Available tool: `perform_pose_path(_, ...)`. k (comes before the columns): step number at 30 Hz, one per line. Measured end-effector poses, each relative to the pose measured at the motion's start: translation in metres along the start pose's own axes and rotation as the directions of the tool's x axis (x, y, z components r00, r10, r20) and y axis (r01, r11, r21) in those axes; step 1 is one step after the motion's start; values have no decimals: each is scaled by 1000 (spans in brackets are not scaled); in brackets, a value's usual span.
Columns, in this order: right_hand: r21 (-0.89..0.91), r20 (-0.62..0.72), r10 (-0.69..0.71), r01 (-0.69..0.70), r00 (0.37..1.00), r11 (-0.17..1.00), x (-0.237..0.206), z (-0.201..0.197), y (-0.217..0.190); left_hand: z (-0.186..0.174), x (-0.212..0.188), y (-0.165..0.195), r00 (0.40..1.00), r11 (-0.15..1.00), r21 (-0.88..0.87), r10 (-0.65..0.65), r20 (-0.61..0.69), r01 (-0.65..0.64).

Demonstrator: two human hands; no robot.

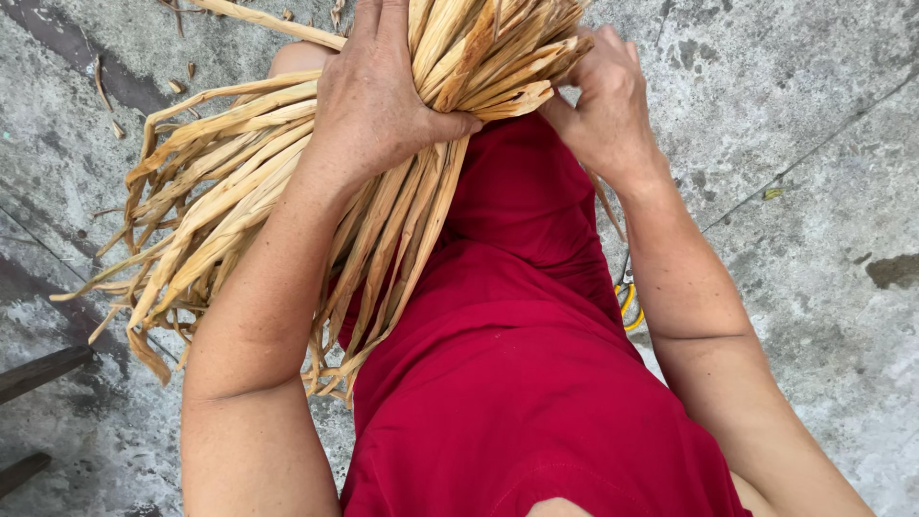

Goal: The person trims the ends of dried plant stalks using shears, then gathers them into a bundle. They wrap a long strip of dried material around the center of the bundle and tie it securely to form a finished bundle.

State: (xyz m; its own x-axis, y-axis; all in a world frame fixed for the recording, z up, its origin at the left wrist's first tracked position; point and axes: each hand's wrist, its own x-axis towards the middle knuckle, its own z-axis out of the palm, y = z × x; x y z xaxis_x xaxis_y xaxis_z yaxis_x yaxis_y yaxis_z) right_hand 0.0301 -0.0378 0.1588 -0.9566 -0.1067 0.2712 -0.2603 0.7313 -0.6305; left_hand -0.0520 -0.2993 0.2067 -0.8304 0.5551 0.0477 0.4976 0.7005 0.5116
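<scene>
Looking down from the head camera, I see a thick bundle of dried leaf strips (383,153), pale tan and straw-coloured, lying across the person's lap over a red garment (517,383). The bundle's gathered end sits up between the two hands near the top of the view, and its loose ends fan out down and to the left, spilling past the knee toward the ground.

The left hand (378,96) is wrapped over the bundle just below the gathered end, palm down, thumb hooked round the far side, so its grip is closed around the strips. The right hand (603,96) is at the cut tips of the bundle, fingers curled in against them; I can see it touching the ends, but I cannot tell how firmly it clasps them.

Beyond the lap lies a grey, stained concrete floor (814,191), with small scraps of dry leaf (115,86) scattered at upper left. A bit of yellow-handled tool (629,304) peeks out beside the right forearm. Dark wooden planks (38,369) show at the left edge.
</scene>
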Motion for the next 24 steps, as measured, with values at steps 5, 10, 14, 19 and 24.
perform_pose_path(5, 293, -160, 291, -236, 943, 927, -5, 37, 20, 5, -1, 5, 996, 995, 94, 45, -75, -38)
perform_pose_path(10, 660, -130, 436, -250, 891, 708, -38, 53, 28, 10, 2, 8, 994, 993, 116, 39, -100, -28)
perform_pose_path(14, 318, -96, 367, -321, 925, 892, -80, 34, -2, 15, 4, 11, 998, 991, 131, -28, -56, 35)
perform_pose_path(19, 25, -15, 138, -137, 990, 990, -88, -9, -50, 18, 11, 15, 997, 988, 138, -58, -54, 65)
perform_pose_path(24, 238, 321, -207, 133, 924, 962, -36, -37, -88, 21, 15, 19, 995, 994, 111, -11, -103, 23)
